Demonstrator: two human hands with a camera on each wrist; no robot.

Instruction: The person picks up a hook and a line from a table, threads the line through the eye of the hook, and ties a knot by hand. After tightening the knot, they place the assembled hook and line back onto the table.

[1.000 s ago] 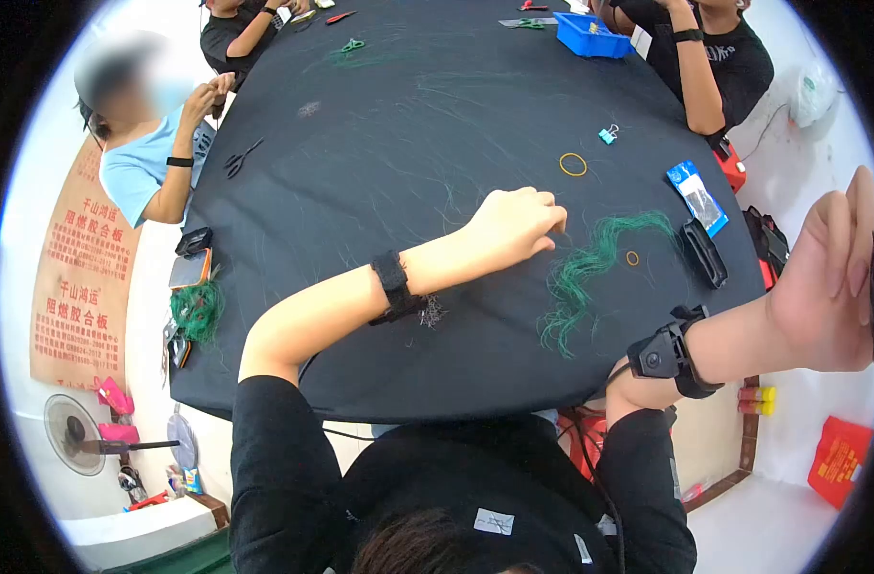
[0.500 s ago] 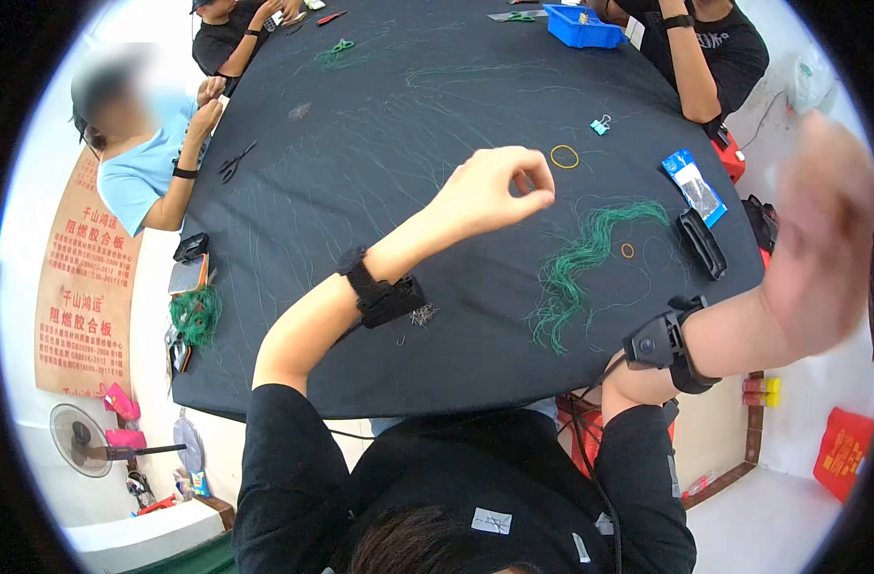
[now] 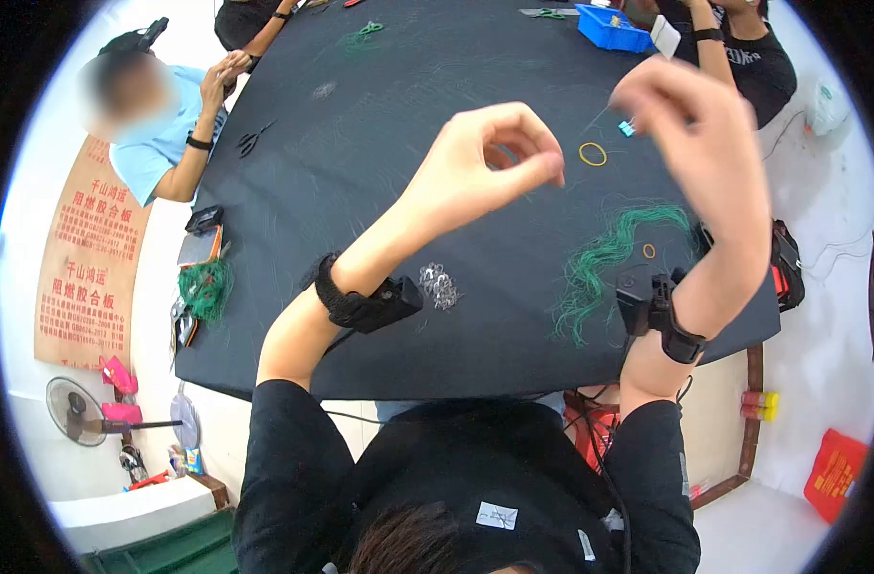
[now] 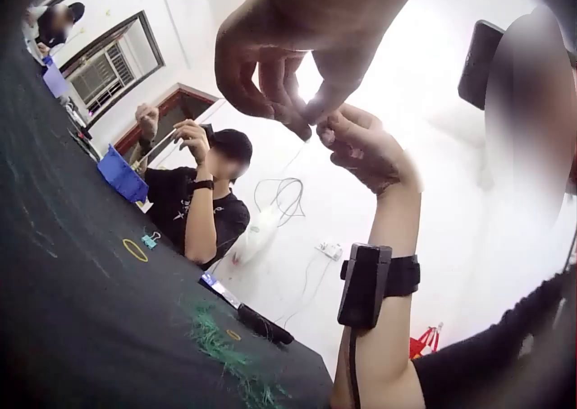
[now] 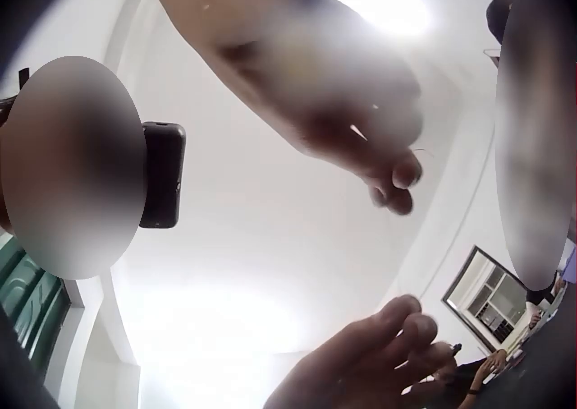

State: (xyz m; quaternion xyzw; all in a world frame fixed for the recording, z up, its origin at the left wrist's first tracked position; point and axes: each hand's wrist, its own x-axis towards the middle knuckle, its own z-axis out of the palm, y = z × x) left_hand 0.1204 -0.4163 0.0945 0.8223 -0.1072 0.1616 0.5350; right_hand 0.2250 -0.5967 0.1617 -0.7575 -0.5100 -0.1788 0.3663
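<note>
My left hand (image 3: 485, 163) is raised over the middle of the table, thumb and forefinger pinched together. A thin line (image 4: 294, 161) trails from its fingertips in the left wrist view; whatever else sits between them is hidden. To its right, my right hand (image 3: 695, 120) is blurred and bent over, its fingers pinching at a fine thread end that shows beside them in the right wrist view. In the left wrist view the two hands' fingertips overlap. Below the hands lie a wavy bundle of green line (image 3: 599, 263) and a heap of small silver hooks (image 3: 441, 287).
On the black-covered table (image 3: 494, 344) are a yellow rubber band (image 3: 593, 154), a smaller band (image 3: 649, 251), a teal binder clip (image 3: 626, 128), black scissors (image 3: 255, 141) and a green tangle (image 3: 205, 280). A blue bin (image 3: 613, 31) stands at the back right. Other people sit around.
My right hand has swung from the far right edge inward over the table towards the left hand. The left hand has risen a little, farther over the table, thumb and forefinger now closed together.
</note>
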